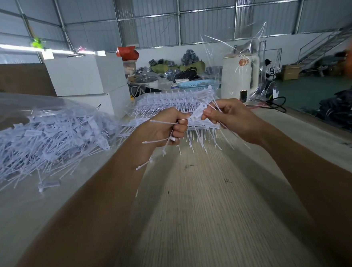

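My left hand (166, 128) is curled round a small bunch of white plastic seal ties (161, 140), their thin tails sticking out to the left and downward. My right hand (226, 115) pinches the flat tag end of one white tie (197, 112) that spans between both hands. Both hands hover above the pale wood-grain table (206, 193). Just behind them lies a stack of joined tie strips (169, 104), with tails hanging toward me.
A large loose heap of white ties (46, 140) covers the table's left side. White boxes (88, 77) stand behind it. A white appliance wrapped in clear plastic (240, 76) and a blue basket (196, 85) sit at the back. A person stands far right (269, 70).
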Demonstrator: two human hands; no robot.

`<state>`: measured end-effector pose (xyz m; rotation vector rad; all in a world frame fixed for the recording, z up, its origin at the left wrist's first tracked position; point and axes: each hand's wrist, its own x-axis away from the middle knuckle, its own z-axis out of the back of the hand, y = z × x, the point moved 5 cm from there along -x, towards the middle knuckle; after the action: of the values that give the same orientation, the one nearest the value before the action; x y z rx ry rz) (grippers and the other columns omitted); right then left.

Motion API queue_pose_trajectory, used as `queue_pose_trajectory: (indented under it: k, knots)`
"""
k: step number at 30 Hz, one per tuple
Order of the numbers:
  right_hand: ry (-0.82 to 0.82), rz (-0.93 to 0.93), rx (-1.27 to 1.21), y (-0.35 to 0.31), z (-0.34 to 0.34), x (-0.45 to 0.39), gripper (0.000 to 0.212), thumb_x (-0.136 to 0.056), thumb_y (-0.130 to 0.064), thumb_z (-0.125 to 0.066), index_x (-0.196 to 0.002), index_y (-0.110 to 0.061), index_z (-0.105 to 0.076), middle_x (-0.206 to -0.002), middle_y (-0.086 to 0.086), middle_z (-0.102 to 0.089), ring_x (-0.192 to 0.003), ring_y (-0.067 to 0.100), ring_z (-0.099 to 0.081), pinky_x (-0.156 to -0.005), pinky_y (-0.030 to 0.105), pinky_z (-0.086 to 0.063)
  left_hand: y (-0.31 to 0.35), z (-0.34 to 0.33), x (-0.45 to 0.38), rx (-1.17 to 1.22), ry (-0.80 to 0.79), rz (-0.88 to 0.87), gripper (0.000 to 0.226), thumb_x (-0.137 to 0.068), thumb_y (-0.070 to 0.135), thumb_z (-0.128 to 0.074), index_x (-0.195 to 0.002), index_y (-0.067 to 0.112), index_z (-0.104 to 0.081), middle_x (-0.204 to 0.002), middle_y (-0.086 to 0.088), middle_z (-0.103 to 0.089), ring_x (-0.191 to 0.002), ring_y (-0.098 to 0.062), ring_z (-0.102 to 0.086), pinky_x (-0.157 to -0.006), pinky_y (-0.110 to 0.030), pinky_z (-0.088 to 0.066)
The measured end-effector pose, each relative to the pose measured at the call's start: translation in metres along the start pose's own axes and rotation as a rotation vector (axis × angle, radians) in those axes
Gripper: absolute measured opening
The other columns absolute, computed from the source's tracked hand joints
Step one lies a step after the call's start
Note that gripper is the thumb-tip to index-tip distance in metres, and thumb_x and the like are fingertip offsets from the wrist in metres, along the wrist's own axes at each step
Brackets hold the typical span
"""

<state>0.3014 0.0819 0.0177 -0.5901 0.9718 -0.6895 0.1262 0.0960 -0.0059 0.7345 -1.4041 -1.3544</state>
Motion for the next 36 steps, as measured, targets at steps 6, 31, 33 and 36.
queue_pose_trajectory:
  k: [6, 31, 33, 36]
  knots:
    - [0.003, 0.026, 0.043, 0.002, 0.003, 0.002, 0.025, -0.102, -0.016, -0.057, -0.099, 0.004, -0.072, -0.07, 0.006, -0.053, -0.051, -0.002, -0.043, -0.052, 0.008, -0.033, 0.0, -0.002, 0.0, 0.01, -0.035, -0.011, 0.043, -0.104, 0.021, -0.038, -0.061, 0.023, -0.033, -0.049, 0.007, -0.022, -0.041, -0.008, -0.017, -0.041, -0.021, -0.018]
    - [0.358, -0.218, 0.028, 0.037, 0.012, 0.002, 0.03, -0.108, -0.028, -0.043, -0.079, -0.021, -0.048, -0.065, 0.0, -0.044, -0.045, 0.003, -0.039, -0.04, 0.018, -0.031, 0.018, -0.01, -0.001, -0.778, 0.205, -0.497, 0.022, -0.105, 0.023, -0.049, -0.106, 0.006, -0.063, -0.087, -0.003, -0.056, -0.075, -0.02, -0.049, -0.07, -0.032, -0.037]
    - [0.36, -0.185, 0.066, 0.033, 0.008, 0.0, 0.032, -0.107, -0.027, -0.047, -0.077, -0.019, -0.055, -0.06, -0.009, -0.046, -0.04, -0.003, -0.04, -0.04, 0.008, -0.028, 0.018, -0.01, 0.0, -0.802, 0.202, -0.505, 0.021, -0.106, 0.019, -0.048, -0.115, 0.01, -0.064, -0.091, -0.005, -0.058, -0.077, -0.021, -0.051, -0.07, -0.031, -0.038]
    - [0.31, -0.275, -0.053, 0.037, 0.003, -0.004, 0.032, -0.102, -0.036, -0.057, -0.08, -0.013, -0.065, -0.046, -0.016, -0.042, -0.038, 0.0, -0.033, -0.039, 0.014, -0.026, 0.023, -0.01, 0.003, -0.767, 0.276, -0.565, 0.02, -0.103, 0.018, -0.053, -0.118, 0.013, -0.066, -0.094, -0.007, -0.064, -0.077, -0.02, -0.057, -0.071, -0.031, -0.043]
